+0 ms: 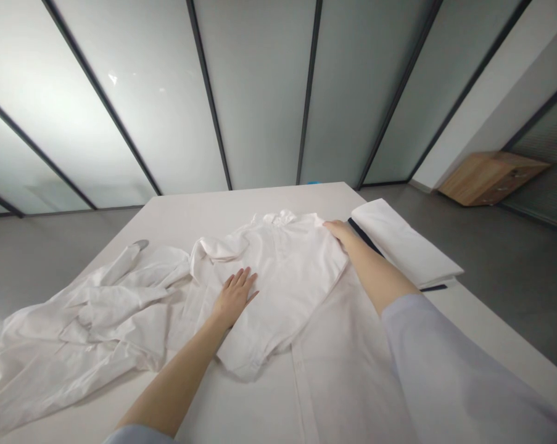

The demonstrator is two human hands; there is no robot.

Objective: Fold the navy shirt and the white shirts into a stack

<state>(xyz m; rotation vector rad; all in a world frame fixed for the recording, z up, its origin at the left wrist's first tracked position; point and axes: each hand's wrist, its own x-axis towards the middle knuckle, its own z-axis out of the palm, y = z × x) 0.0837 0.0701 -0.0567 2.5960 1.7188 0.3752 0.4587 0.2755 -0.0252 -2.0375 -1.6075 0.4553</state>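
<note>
A white shirt (278,259) lies spread on the table, its ruffled collar toward the far side. One sleeve is folded across the body, its cuff end toward the lower left. My left hand (234,297) rests flat on the shirt's middle, fingers stretched out. At the shoulder edge on the right, my right hand (339,232) is closed on the cloth, with its fingertips partly hidden. The lower part of the shirt (343,351) runs down toward me.
Crumpled white cloth (116,314) covers the left of the table, with a small grey object (141,244) at its far end. A folded white stack (405,243) with a dark edge lies at right. Beyond the white table (241,200) are frosted panels and a wooden cabinet (491,177).
</note>
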